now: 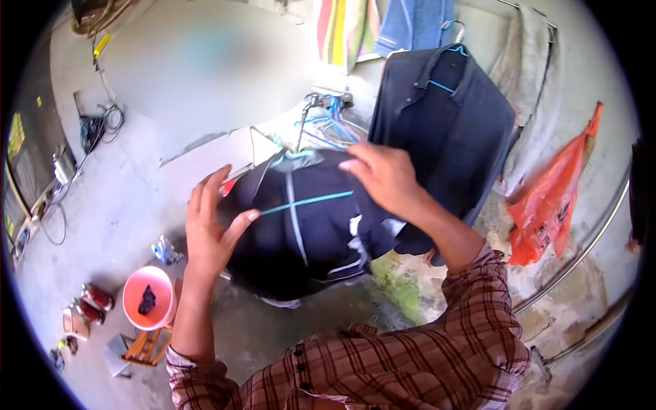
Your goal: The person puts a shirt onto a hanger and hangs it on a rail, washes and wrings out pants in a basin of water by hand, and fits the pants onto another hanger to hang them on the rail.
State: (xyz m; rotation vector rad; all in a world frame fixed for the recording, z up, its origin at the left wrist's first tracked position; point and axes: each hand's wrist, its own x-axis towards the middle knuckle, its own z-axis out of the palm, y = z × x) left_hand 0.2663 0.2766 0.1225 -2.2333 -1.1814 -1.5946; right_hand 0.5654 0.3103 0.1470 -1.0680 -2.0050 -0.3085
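A dark garment [266,239] with a light vertical strip is in front of me, a thin teal hanger bar [314,201] crossing it. Teal also shows at its top edge. My left hand [213,222] is at the garment's left side, fingers and thumb spread apart. At its upper right edge, my right hand [388,179] has its thumb and fingers closed on the cloth. Whether the left fingers touch the fabric is hard to tell. White patches show on the garment's lower right part.
A dark shirt [444,130] hangs on a hanger at the right, beside a red plastic bag [550,198]. Blue hangers [335,123] cluster near a tap [313,100]. Lower left, a pink basin [130,301] holds dark cloth, near a wooden stool [145,347]. A metal rail [581,256] runs along the right.
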